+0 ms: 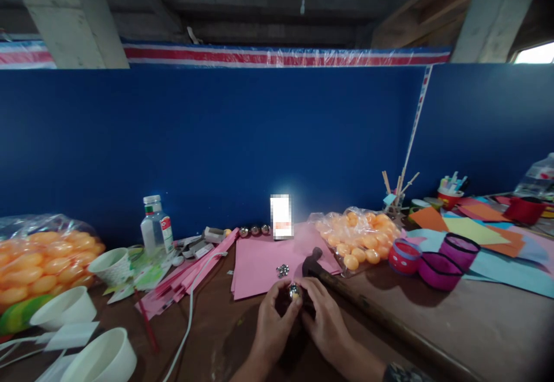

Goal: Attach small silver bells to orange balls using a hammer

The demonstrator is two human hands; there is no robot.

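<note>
A shiny silver ball (294, 290) sits between my two hands, just in front of the pink paper. My left hand (276, 314) grips it from the left, with thumb and fingers closed around it. From the other side, the curled fingers of my right hand (321, 310) close on the ball. What lies under the fingertips is hidden. Beyond the hands, a small cluster of shiny metal pieces (283, 270) rests on the stack of pink paper (255, 261). A hammer (341, 285) lies to the right, its head on the paper and its long handle running toward the lower right.
Silver balls (255, 230) line the back beside a bright blurred screen (281, 216). Bagged orange balls (367, 238) stand right, purple fabric cups (441, 269) farther over. Left are pink strips (186, 278), a white cable (190, 313), a plastic bottle (156, 232) and white bowls (101, 359).
</note>
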